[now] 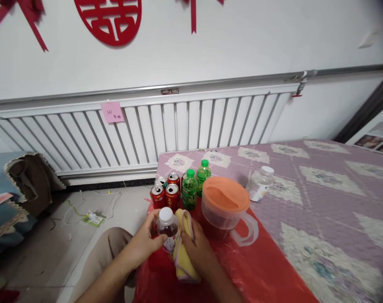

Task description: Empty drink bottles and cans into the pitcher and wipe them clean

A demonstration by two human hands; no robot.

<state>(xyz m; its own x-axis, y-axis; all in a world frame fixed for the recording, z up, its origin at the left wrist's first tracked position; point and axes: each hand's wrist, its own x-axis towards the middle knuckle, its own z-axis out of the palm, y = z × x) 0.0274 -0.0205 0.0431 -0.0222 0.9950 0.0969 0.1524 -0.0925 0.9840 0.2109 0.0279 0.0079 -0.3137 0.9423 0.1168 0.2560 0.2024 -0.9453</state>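
My left hand is closed around a small clear bottle with a white cap and a printed label. The bottle is upright above the red plastic cover. Pressed beside it is a folded yellow cloth with a pale purple edge, gripped by my right hand. The cloth touches or nearly touches the bottle's right side; exact contact I cannot tell. Just behind are several opened drink cans, mostly red, and green bottles with green caps.
A clear plastic pitcher with an orange lid stands right of my hands, its handle facing right. Another clear white-capped bottle is on the patterned bed cover. A white radiator runs along the wall. A cable lies on the floor.
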